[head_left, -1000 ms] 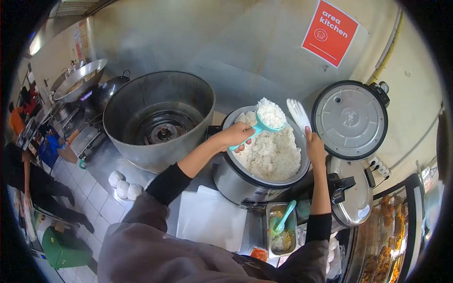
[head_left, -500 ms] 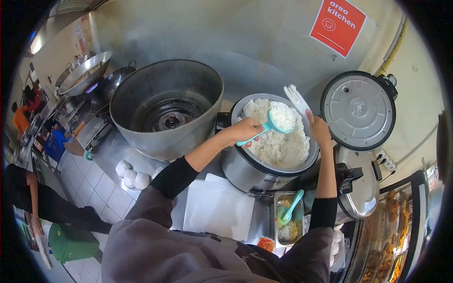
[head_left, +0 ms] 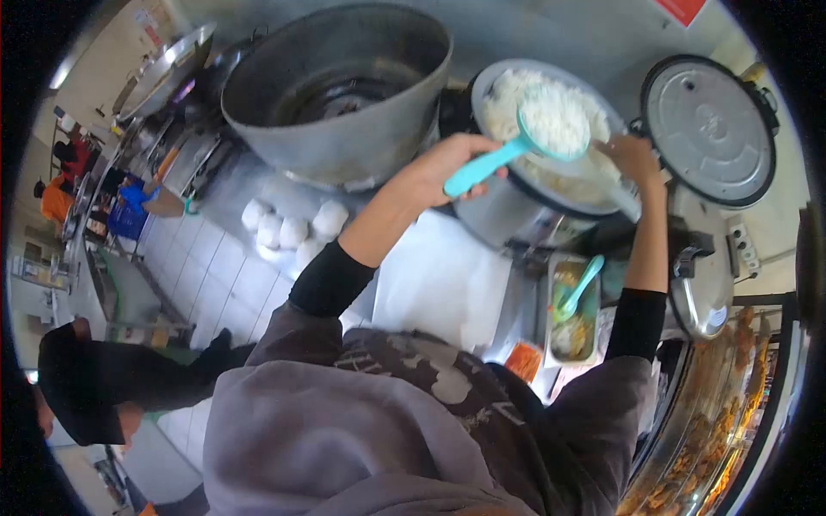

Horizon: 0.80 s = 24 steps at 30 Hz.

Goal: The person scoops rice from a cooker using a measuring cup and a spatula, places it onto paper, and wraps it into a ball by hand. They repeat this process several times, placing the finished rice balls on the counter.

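Note:
My left hand (head_left: 456,172) is closed around the handle of a turquoise ladle (head_left: 492,165). Its bowl is heaped with white rice (head_left: 555,120) and hovers over the rice cooker (head_left: 499,215). More cooked rice (head_left: 514,90) lies in the cooker's pot. At the pot's right side, my right hand (head_left: 632,162) grips a pale rice paddle (head_left: 589,179), blurred and close to the ladle's bowl. Sheets of white paper (head_left: 443,279) lie on the counter in front of the cooker.
A large deep metal pot (head_left: 335,146) stands left of the cooker, with several white wrapped balls (head_left: 292,232) before it. The cooker's lid (head_left: 710,129) is raised at right. A food tray (head_left: 572,331) holds a turquoise spoon (head_left: 583,284). Another person's dark-clothed leg (head_left: 155,370) shows at left.
The view has tipped downward. The ladle has come up from the rice with a fuller heap, and the paddle has swung down from upright to the ladle's side.

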Each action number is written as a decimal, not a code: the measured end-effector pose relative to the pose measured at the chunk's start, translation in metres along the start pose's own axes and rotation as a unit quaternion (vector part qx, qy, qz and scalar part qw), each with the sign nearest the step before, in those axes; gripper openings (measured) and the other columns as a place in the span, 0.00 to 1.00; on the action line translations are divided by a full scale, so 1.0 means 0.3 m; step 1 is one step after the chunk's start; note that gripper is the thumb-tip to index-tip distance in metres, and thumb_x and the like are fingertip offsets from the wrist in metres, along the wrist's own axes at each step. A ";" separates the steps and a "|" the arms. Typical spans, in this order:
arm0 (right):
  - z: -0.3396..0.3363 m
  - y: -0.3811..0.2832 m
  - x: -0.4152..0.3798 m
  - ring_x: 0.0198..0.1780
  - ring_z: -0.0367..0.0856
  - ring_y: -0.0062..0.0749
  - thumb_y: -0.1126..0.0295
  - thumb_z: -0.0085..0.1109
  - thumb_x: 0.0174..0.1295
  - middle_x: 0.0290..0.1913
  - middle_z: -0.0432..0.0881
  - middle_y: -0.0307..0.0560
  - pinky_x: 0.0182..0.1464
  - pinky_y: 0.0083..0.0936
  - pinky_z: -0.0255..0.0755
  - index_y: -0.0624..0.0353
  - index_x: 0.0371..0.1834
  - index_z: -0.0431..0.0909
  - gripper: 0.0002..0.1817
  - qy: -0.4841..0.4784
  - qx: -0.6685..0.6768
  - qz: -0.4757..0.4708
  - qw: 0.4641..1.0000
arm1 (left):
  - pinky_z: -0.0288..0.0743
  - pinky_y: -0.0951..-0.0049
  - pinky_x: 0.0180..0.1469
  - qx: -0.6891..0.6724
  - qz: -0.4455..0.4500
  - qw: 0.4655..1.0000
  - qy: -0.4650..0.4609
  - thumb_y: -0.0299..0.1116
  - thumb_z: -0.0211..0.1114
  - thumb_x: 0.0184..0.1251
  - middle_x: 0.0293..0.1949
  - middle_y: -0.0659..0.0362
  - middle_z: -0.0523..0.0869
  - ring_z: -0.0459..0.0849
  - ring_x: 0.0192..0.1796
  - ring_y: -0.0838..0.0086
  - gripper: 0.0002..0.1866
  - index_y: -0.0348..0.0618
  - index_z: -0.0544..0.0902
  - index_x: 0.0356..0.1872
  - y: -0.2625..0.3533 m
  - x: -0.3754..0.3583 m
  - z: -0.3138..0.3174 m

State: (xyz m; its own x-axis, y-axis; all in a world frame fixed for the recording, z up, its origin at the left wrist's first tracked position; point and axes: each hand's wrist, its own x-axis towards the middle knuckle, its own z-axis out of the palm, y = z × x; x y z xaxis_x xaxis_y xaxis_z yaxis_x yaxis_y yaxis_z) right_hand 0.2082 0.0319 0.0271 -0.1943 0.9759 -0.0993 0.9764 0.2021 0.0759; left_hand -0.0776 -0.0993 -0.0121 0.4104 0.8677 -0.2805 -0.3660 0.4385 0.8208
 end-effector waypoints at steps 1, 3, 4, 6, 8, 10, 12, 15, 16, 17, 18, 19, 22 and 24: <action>-0.002 -0.032 -0.079 0.51 0.72 0.49 0.43 0.47 0.56 0.46 0.77 0.55 0.51 0.40 0.67 0.59 0.45 0.76 0.29 0.132 -0.074 -0.020 0.988 | 0.57 0.84 0.08 -0.039 0.013 0.999 0.002 0.39 0.51 0.64 0.26 0.60 0.77 0.70 0.12 0.80 0.13 0.40 0.73 0.41 -0.027 -0.032 -0.024; 0.026 -0.021 -0.132 0.47 0.73 0.47 0.47 0.55 0.54 0.43 0.79 0.51 0.50 0.37 0.66 0.58 0.41 0.78 0.25 0.278 0.026 -0.082 0.957 | 0.59 0.84 0.10 -0.084 0.043 0.996 0.008 0.39 0.51 0.64 0.26 0.59 0.76 0.70 0.13 0.80 0.18 0.40 0.71 0.50 -0.068 -0.125 -0.055; 0.025 -0.026 -0.168 0.44 0.75 0.42 0.54 0.57 0.55 0.40 0.79 0.51 0.49 0.33 0.66 0.59 0.42 0.78 0.20 0.284 0.124 -0.113 0.944 | 0.60 0.84 0.12 -0.098 0.058 0.993 0.017 0.38 0.51 0.63 0.27 0.60 0.76 0.69 0.13 0.80 0.20 0.40 0.68 0.55 -0.109 -0.171 -0.081; 0.031 -0.044 -0.269 0.43 0.75 0.37 0.57 0.56 0.57 0.39 0.79 0.49 0.48 0.29 0.66 0.60 0.42 0.78 0.18 0.286 0.220 -0.114 0.926 | 0.61 0.83 0.14 -0.111 0.072 0.991 0.026 0.37 0.52 0.62 0.27 0.61 0.75 0.68 0.13 0.79 0.24 0.41 0.66 0.59 -0.195 -0.254 -0.117; 0.058 -0.067 -0.375 0.42 0.76 0.32 0.61 0.56 0.58 0.38 0.79 0.47 0.48 0.25 0.66 0.61 0.42 0.77 0.16 0.290 0.313 -0.111 0.898 | 0.61 0.84 0.15 -0.114 0.091 0.981 0.130 0.36 0.53 0.62 0.24 0.62 0.74 0.66 0.15 0.81 0.24 0.43 0.67 0.60 -0.278 -0.333 -0.134; 0.092 -0.087 -0.463 0.43 0.74 0.24 0.66 0.55 0.60 0.38 0.79 0.43 0.47 0.19 0.65 0.62 0.43 0.76 0.13 0.305 0.417 -0.047 0.855 | 0.62 0.83 0.16 0.006 0.129 0.969 0.212 0.35 0.55 0.61 0.22 0.63 0.73 0.66 0.15 0.82 0.22 0.45 0.70 0.58 -0.395 -0.383 -0.173; 0.148 -0.091 -0.513 0.43 0.74 0.23 0.67 0.55 0.60 0.39 0.79 0.43 0.47 0.19 0.65 0.62 0.43 0.76 0.12 0.313 0.445 -0.027 0.839 | 0.64 0.79 0.17 0.291 0.212 0.876 0.321 0.34 0.57 0.60 0.19 0.62 0.72 0.67 0.14 0.80 0.19 0.50 0.75 0.55 -0.549 -0.383 -0.245; 0.255 -0.136 -0.572 0.40 0.75 0.21 0.68 0.54 0.60 0.38 0.79 0.42 0.46 0.18 0.65 0.62 0.42 0.76 0.11 0.314 0.502 0.015 0.806 | 0.68 0.73 0.18 0.641 0.266 0.653 0.303 0.33 0.61 0.53 0.21 0.59 0.77 0.75 0.16 0.69 0.22 0.57 0.76 0.53 -0.758 -0.374 -0.290; 0.297 -0.157 -0.585 0.40 0.75 0.21 0.68 0.54 0.60 0.37 0.79 0.42 0.45 0.18 0.66 0.62 0.41 0.76 0.10 0.315 0.487 0.021 0.814 | 0.69 0.74 0.18 0.704 0.247 0.623 0.235 0.33 0.60 0.54 0.22 0.61 0.77 0.76 0.18 0.71 0.22 0.58 0.75 0.54 -0.869 -0.368 -0.336; 0.329 -0.183 -0.599 0.39 0.74 0.20 0.69 0.54 0.60 0.36 0.79 0.42 0.45 0.19 0.66 0.62 0.40 0.77 0.10 0.318 0.472 0.028 0.822 | 0.69 0.74 0.19 0.760 0.226 0.587 0.164 0.34 0.60 0.54 0.22 0.63 0.77 0.77 0.19 0.73 0.23 0.59 0.74 0.55 -0.936 -0.371 -0.361; 0.346 -0.218 -0.620 0.39 0.74 0.20 0.69 0.54 0.60 0.36 0.79 0.42 0.45 0.19 0.66 0.62 0.40 0.77 0.10 0.315 0.472 0.027 0.823 | 0.69 0.74 0.19 0.759 0.224 0.588 0.165 0.34 0.60 0.54 0.22 0.63 0.77 0.77 0.19 0.73 0.23 0.59 0.74 0.55 -0.942 -0.380 -0.352; 0.357 -0.257 -0.643 0.38 0.74 0.21 0.69 0.54 0.59 0.35 0.79 0.42 0.43 0.19 0.67 0.62 0.39 0.77 0.09 0.296 0.480 0.041 0.825 | 0.70 0.74 0.18 0.751 0.227 0.597 0.165 0.34 0.60 0.54 0.23 0.64 0.77 0.76 0.19 0.73 0.23 0.59 0.75 0.54 -0.937 -0.381 -0.337; 0.444 -0.353 -0.686 0.37 0.76 0.26 0.72 0.55 0.57 0.32 0.80 0.45 0.41 0.24 0.69 0.61 0.34 0.77 0.06 0.241 0.452 0.086 0.855 | 0.70 0.75 0.18 0.711 0.224 0.641 0.184 0.35 0.61 0.54 0.24 0.64 0.77 0.76 0.18 0.73 0.22 0.59 0.76 0.53 -0.886 -0.379 -0.322; 0.652 -0.382 -0.693 0.34 0.76 0.34 0.75 0.56 0.52 0.31 0.80 0.47 0.39 0.27 0.69 0.60 0.32 0.77 0.05 0.243 0.419 -0.033 0.874 | 0.70 0.72 0.21 0.608 0.223 0.719 0.250 0.34 0.62 0.54 0.24 0.60 0.78 0.77 0.21 0.70 0.21 0.57 0.77 0.52 -0.871 -0.392 -0.304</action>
State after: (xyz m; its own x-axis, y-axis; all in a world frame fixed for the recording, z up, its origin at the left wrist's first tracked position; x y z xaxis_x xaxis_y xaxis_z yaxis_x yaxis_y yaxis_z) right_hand 0.1552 -0.2101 -0.1550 -0.0714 0.9249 0.3735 0.6473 0.3278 -0.6881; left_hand -0.1064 -0.2945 -0.2391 0.0162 0.9675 0.2523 0.7587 -0.1762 0.6271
